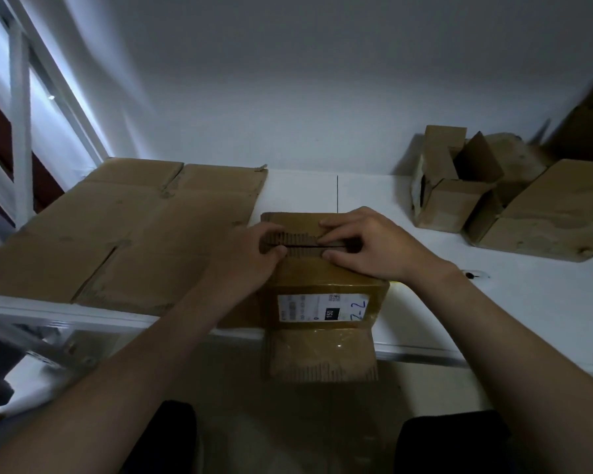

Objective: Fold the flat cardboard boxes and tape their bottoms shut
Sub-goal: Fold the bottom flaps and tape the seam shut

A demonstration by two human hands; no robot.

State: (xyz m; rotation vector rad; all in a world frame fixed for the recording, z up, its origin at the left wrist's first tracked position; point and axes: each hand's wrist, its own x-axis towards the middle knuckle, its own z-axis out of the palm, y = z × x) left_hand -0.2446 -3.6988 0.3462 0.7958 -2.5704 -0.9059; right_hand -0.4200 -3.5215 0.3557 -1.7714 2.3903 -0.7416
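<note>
A dim room with a plain white wall point(288, 80) behind a white table point(493, 302), seen from above by the person working at it. A white metal frame point(19, 114) rises at the far left.

The largest item is a flat cardboard sheet point(134, 227), an unfolded box with its flap slits showing, lying across the left part of the table up to the front edge. At the right, against the wall, sits a cluster of folded boxes point(545, 217), some with flaps standing open, well apart from the hands.

In the centre, at the table's front edge, stands the small box point(322, 278), just beside the flat sheet. Its two top flaps point(302, 239) meet in a dark seam running left to right. A loose flap point(322, 354) covered in glossy tape hangs down past the table edge toward the viewer.

Both bare forearms reach in from below. The left hand point(250, 254) has curled fingers on the far flap and its thumb on the near one, squeezing the seam's left end. The right hand point(374, 244) arches over the right end and does likewise.

A white shipping label point(322, 307) on the near face shows "150" and blue handwriting.
</note>
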